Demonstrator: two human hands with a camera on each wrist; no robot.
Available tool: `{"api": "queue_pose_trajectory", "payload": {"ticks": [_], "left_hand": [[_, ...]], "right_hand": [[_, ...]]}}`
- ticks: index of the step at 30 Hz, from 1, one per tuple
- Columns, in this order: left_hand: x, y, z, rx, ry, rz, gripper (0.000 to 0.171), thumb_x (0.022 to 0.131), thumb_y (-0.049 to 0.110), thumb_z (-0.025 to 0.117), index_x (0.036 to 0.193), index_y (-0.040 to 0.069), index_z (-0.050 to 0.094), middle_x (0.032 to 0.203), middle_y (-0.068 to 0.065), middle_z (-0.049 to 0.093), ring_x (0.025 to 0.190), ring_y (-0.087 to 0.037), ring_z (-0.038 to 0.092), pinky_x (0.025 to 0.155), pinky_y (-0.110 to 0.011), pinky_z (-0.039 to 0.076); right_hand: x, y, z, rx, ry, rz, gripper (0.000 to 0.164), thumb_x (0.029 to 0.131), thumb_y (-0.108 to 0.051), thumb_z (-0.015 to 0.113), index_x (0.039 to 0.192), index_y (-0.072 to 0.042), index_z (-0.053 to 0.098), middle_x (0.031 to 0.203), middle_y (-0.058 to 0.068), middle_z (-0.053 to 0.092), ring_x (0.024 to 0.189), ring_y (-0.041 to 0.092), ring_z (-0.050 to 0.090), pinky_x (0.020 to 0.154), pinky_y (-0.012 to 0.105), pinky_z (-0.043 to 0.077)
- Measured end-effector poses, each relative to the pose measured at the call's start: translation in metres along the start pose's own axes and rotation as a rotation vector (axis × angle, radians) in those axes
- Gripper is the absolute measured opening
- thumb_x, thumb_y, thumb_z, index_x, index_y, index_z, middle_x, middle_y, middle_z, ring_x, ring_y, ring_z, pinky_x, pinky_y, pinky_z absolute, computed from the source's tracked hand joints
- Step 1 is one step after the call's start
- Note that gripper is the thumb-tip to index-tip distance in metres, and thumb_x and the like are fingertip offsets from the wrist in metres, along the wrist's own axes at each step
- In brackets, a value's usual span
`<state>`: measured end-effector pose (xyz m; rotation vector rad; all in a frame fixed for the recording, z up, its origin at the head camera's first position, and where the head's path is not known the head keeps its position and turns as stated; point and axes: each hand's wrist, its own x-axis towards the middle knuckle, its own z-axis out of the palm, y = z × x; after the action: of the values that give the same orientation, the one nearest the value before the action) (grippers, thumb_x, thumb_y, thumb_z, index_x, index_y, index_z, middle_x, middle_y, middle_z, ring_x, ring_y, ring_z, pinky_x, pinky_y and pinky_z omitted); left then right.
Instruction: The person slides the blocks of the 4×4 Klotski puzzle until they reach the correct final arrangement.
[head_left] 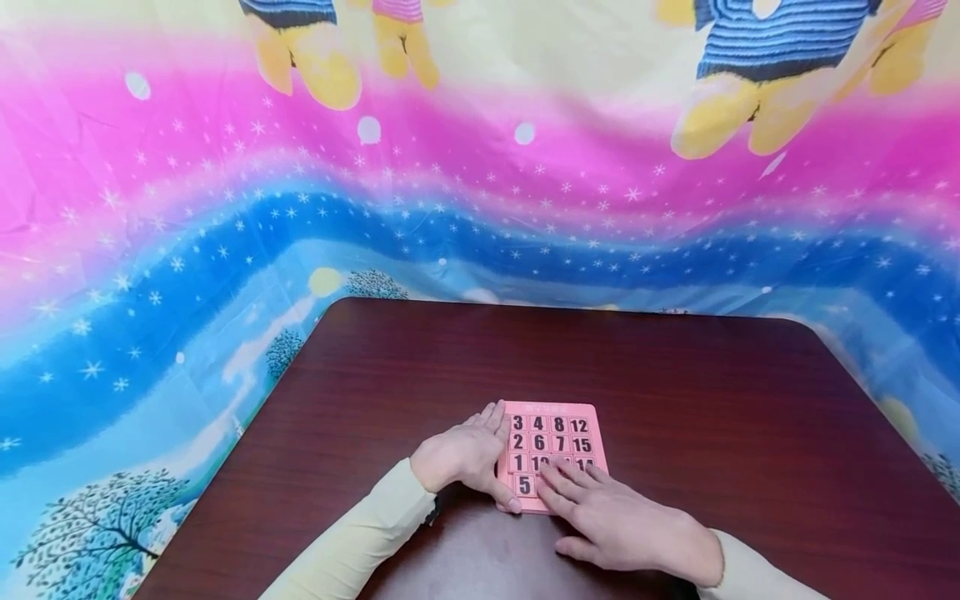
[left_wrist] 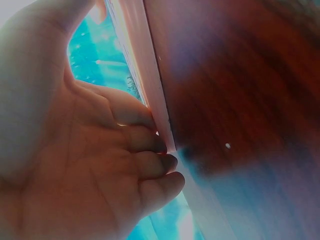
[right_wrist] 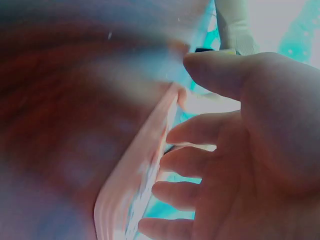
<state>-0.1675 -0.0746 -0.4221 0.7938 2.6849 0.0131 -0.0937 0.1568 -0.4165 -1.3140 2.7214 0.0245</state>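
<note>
A pink sliding number puzzle (head_left: 555, 409) lies flat on the table, its black-numbered tiles facing up. Top row reads 3, 4, 8, 12, and below it 2, 6, 7, 15. A tile marked 5 (head_left: 524, 485) sits at the near left. My left hand (head_left: 467, 454) rests along the puzzle's left side, fingers extended, with the thumb at the near left corner. Over the lower right tiles my right hand (head_left: 622, 518) spreads its fingers, fingertips at the third row, hiding part of the lower rows. Both wrist views show the puzzle's side wall (left_wrist: 157, 85) beside the fingers.
The dark reddish-brown wooden table (head_left: 420, 358) has rounded far corners. Behind it hangs a colourful printed cloth (head_left: 480, 208) with snowflakes, trees and cartoon figures. Pale sleeves (head_left: 367, 529) cover both forearms.
</note>
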Motion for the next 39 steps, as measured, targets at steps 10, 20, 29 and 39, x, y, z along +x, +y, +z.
{"api": "queue_pose_trajectory", "payload": {"ticks": [10, 20, 29, 39], "left_hand": [[0.001, 0.000, 0.001, 0.003, -0.006, -0.003, 0.132, 0.064, 0.078, 0.072, 0.156, -0.001, 0.018, 0.165, -0.019, 0.008, 0.154, -0.028, 0.012, 0.125, -0.036, 0.022], [0.002, -0.001, 0.002, 0.020, 0.000, -0.002, 0.132, 0.064, 0.079, 0.071, 0.155, 0.000, 0.020, 0.165, -0.019, 0.009, 0.154, -0.028, 0.013, 0.125, -0.035, 0.022], [0.001, -0.001, 0.001, 0.023, 0.000, 0.006, 0.130, 0.065, 0.079, 0.070, 0.155, -0.001, 0.020, 0.164, -0.020, 0.010, 0.153, -0.029, 0.013, 0.125, -0.036, 0.022], [0.001, -0.001, 0.002, 0.023, 0.004, 0.003, 0.130, 0.065, 0.078, 0.071, 0.155, -0.001, 0.020, 0.164, -0.020, 0.011, 0.153, -0.029, 0.014, 0.125, -0.035, 0.022]], "right_hand": [[-0.020, 0.016, 0.000, 0.048, -0.015, 0.107, 0.064, 0.094, -0.046, 0.059, 0.143, -0.007, 0.051, 0.155, 0.014, 0.040, 0.143, 0.036, 0.038, 0.109, 0.061, 0.037], [-0.020, 0.015, 0.001, 0.034, -0.009, 0.075, 0.064, 0.094, -0.045, 0.059, 0.144, -0.007, 0.049, 0.155, 0.009, 0.042, 0.143, 0.037, 0.037, 0.108, 0.061, 0.039], [-0.009, 0.011, -0.001, 0.047, -0.017, 0.047, 0.064, 0.094, -0.044, 0.060, 0.145, -0.007, 0.048, 0.156, 0.009, 0.040, 0.145, 0.037, 0.034, 0.110, 0.060, 0.037], [0.007, 0.003, -0.001, 0.016, -0.023, -0.001, 0.064, 0.095, -0.044, 0.058, 0.146, -0.007, 0.047, 0.157, 0.007, 0.039, 0.145, 0.034, 0.035, 0.113, 0.057, 0.037]]}}
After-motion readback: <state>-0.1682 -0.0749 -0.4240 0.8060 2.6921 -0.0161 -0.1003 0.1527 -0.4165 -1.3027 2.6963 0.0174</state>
